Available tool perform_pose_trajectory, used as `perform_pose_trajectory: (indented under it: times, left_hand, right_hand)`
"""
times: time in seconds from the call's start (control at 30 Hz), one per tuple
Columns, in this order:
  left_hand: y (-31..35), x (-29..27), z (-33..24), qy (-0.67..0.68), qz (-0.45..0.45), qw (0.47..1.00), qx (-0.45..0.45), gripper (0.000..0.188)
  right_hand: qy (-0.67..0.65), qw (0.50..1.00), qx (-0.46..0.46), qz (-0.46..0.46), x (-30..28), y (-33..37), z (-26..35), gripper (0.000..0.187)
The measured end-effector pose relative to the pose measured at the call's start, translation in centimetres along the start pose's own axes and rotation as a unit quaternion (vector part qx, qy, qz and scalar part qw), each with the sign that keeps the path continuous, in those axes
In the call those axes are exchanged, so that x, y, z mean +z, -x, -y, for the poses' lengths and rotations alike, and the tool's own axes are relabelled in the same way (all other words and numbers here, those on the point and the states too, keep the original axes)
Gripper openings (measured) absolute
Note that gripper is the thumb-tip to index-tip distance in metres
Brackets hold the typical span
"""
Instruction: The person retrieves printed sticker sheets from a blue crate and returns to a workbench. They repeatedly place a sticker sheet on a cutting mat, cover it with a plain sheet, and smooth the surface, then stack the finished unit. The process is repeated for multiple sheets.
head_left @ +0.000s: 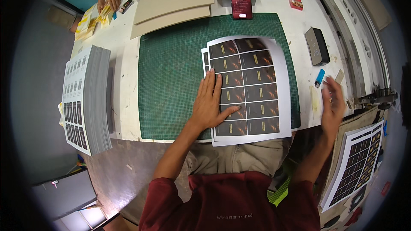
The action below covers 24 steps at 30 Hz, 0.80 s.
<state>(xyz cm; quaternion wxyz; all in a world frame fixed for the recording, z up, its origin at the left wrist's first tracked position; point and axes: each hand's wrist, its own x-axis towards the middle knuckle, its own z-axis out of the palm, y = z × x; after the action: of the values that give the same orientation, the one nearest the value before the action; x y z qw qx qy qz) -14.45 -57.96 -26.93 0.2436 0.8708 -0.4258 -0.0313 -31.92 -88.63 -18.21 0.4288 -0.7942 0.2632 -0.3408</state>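
Printed sheets (pixel 249 94) with two columns of dark cards lie on the green cutting mat (pixel 173 77), reaching over the table's front edge. My left hand (pixel 209 105) rests flat on their left side, fingers stretched out and thumb spread across the print. Off to the right, my right hand (pixel 333 109) is raised near the table's right edge, its fingers loosely curved and apart, with nothing visible in them. Just beyond its fingertips lies a blue lighter (pixel 320 78), beside a yellowish strip (pixel 316 102).
A tall stack of printed sheets (pixel 96 98) stands at left; another printed pile (pixel 353 167) sits lower right. Behind the mat are beige boards (pixel 175 2) and a phone (pixel 240 0) against a grey box. A black clock (pixel 317 46) stands right. Another person's hands (pixel 108 1) touch yellow-white papers.
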Motion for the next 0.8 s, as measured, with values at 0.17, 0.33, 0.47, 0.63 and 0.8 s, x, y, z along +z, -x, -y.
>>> perform_pose_trajectory:
  times: [0.17, 0.33, 0.47, 0.63, 0.8]
  left_hand:
    - [-0.2, -0.5, -0.8, -0.093, 0.033, 0.995, -0.001, 0.106]
    - [-0.2, -0.4, -1.4, -0.129, 0.024, 0.991, 0.008, 0.107]
    - [-2.0, 0.8, -2.2, -0.154, 0.019, 0.988, 0.008, 0.112]
    - [-13.3, 3.8, -1.2, -0.122, -0.031, 0.99, 0.056, 0.109]
    - [-18.1, 7.5, -3.9, -0.055, -0.026, 0.99, 0.13, 0.08]
  right_hand:
    - [0.221, 0.932, -0.203, 0.203, 3.1, 6.8, 7.2, 0.044]
    - [0.322, 0.883, -0.11, 0.322, 6.3, 10.0, 1.2, 0.058]
    - [0.291, 0.896, -0.099, 0.321, 6.5, 10.8, 0.1, 0.062]
    - [0.278, 0.898, -0.107, 0.323, 6.5, 10.7, -0.1, 0.061]
    - [0.267, 0.908, -0.079, 0.313, 6.4, 10.9, -0.3, 0.058]
